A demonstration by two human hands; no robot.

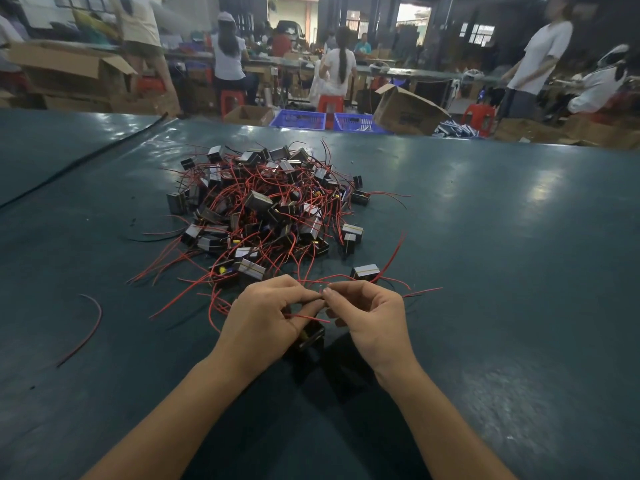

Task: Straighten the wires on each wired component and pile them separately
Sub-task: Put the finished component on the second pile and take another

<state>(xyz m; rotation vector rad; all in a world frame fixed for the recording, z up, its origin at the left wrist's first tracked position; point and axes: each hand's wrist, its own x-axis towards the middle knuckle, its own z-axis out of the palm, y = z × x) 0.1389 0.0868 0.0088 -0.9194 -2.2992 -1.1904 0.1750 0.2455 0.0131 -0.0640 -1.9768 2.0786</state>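
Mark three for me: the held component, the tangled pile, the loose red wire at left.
held component (313,336): head view, on its dark body.
tangled pile (258,201): head view, on a block near the pile's middle.
loose red wire (92,332): head view, midway along the curved strand.

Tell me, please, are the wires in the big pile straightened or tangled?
Tangled: the red wires curl and cross over the components throughout the pile.

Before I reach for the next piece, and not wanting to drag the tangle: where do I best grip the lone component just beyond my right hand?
Probably by the boxy body of the lone component, not its wires, coming from above and the right: it stands apart from the pile, top face exposed.
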